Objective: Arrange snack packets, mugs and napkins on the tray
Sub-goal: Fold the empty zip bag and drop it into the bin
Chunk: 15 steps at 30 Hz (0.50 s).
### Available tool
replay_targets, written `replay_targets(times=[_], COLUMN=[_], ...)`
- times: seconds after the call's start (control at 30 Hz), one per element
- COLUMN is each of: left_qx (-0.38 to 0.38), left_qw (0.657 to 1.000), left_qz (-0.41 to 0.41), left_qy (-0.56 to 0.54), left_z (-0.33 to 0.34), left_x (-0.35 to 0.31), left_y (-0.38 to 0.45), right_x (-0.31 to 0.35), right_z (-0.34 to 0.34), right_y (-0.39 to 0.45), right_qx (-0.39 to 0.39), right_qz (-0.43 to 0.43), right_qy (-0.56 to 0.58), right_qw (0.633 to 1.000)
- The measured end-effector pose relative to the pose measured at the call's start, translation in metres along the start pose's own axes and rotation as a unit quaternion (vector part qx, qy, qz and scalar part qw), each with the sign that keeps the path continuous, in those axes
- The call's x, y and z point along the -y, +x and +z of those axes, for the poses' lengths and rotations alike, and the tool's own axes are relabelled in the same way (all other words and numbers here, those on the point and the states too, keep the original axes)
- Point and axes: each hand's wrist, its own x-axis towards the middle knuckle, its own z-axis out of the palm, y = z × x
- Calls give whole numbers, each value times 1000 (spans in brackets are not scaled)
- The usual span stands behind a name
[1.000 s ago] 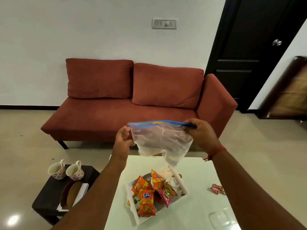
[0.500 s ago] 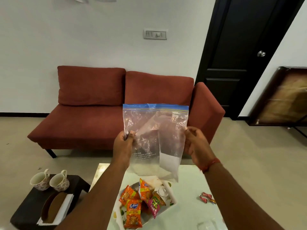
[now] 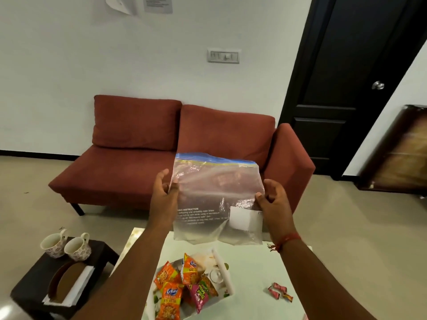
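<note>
I hold a clear zip bag (image 3: 215, 197) with a blue seal flat in front of me, above the white table (image 3: 254, 273). My left hand (image 3: 165, 195) pinches its left edge, my right hand (image 3: 271, 199) pinches its right edge. The bag looks empty. Below it, a white tray (image 3: 227, 281) holds several orange and pink snack packets (image 3: 182, 287). Two floral mugs (image 3: 65, 245) stand on a dark side table (image 3: 32, 289) at the left, next to a brown napkin holder (image 3: 64, 282) with white napkins.
Small red candy wrappers (image 3: 279, 289) lie on the white table to the right of the tray. A red sofa (image 3: 180, 158) stands behind the table, and a dark door (image 3: 346, 77) is at the back right.
The bag was held by its seal with the mouth up; now it is spread flat and upright between both hands. My view has tilted upward and the bag is flatter.
</note>
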Motion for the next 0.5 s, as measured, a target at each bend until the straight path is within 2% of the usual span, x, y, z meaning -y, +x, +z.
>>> replay_targets(times=[0.1, 0.17, 0.27, 0.4, 0.47, 0.5], left_qx=[123, 166, 158, 60, 37, 38], left_qw=[992, 985, 972, 930, 909, 901], left_qz=[-8, -16, 18, 129, 180, 200], left_qy=[-4, 42, 171, 339, 374, 384], left_z=[-8, -14, -14, -12, -11, -9], left_x=[-3, -3, -7, -15, -18, -21], left_y=[-1, 2, 8, 17, 20, 20], right_x=[5, 5, 6, 10, 13, 15], right_z=[-7, -11, -13, -10, -8, -6], right_y=[6, 13, 19, 21, 18, 15], right_qx=[84, 114, 83, 33, 6, 20], right_qz=[-20, -23, -49, -119, -196, -225], right_qy=[47, 16, -84, -220, -360, -414], right_qw=[995, 993, 992, 968, 912, 882])
